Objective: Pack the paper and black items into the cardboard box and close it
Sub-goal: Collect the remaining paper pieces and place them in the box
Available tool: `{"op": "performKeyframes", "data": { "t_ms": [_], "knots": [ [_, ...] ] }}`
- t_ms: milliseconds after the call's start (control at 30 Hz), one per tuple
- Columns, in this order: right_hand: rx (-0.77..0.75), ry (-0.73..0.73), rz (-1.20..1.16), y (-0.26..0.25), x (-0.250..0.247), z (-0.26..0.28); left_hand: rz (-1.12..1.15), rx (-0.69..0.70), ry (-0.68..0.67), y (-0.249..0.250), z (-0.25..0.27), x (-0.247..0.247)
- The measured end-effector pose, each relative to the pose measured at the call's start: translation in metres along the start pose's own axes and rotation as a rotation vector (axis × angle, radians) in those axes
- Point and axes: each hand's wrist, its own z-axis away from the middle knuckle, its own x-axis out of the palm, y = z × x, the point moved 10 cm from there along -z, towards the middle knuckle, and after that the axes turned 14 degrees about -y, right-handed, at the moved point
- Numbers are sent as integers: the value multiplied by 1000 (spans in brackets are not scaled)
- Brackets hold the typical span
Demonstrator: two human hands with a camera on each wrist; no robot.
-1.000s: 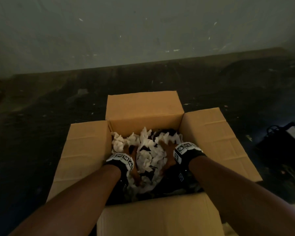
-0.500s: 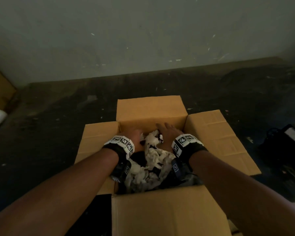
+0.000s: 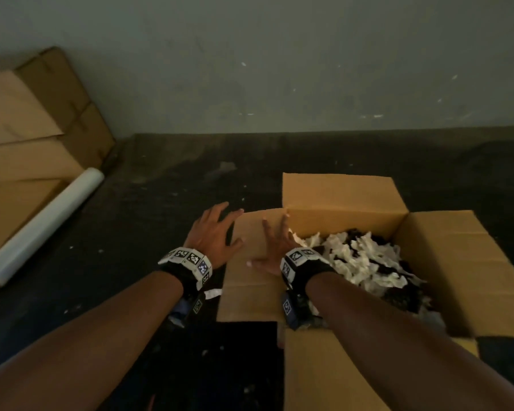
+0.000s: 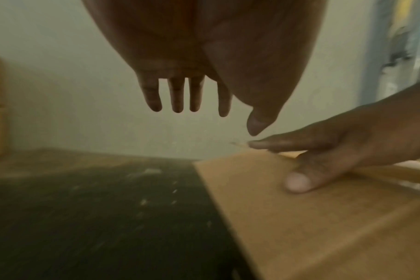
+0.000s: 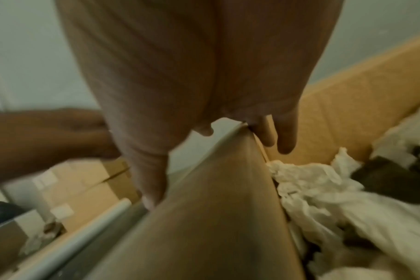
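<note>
Cardboard box [image 3: 347, 221] sits at the right of the frame on the dark floor [image 3: 131, 232], its flaps open, with white paper [image 3: 356, 262] and black items [image 3: 398, 295] heaped inside. My right hand [image 3: 275, 247] lies flat with straight fingers on the left flap [image 3: 250, 289], grasping nothing. My left hand [image 3: 212, 235] hovers just beside that flap, fingers spread, its grip released.

The cardboard box [image 3: 353, 369] is set on the floor [image 3: 161, 209] with its left flap [image 3: 250, 280] under the right hand's fingers [image 3: 275, 232]. Paper [image 3: 359, 262] is piled in the box, right of those fingers. Left of the left hand's fingers [image 3: 217, 215], a roll [image 3: 45, 223] lies before stacked boxes [image 3: 27, 129].
</note>
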Motion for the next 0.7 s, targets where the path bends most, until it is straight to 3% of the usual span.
{"op": "performKeyframes", "data": {
  "t_ms": [133, 267, 567, 700],
  "knots": [
    [72, -73, 166, 8, 6, -15, 94, -64, -26, -62, 14, 36],
    [127, -97, 295, 2, 9, -14, 155, -95, -168, -109, 16, 94],
    [180, -96, 376, -1, 8, -9, 51, 10, -446, -116, 19, 208],
    [165, -93, 362, 2, 10, -13, 4, 71, -486, -108, 18, 233]
  ]
}}
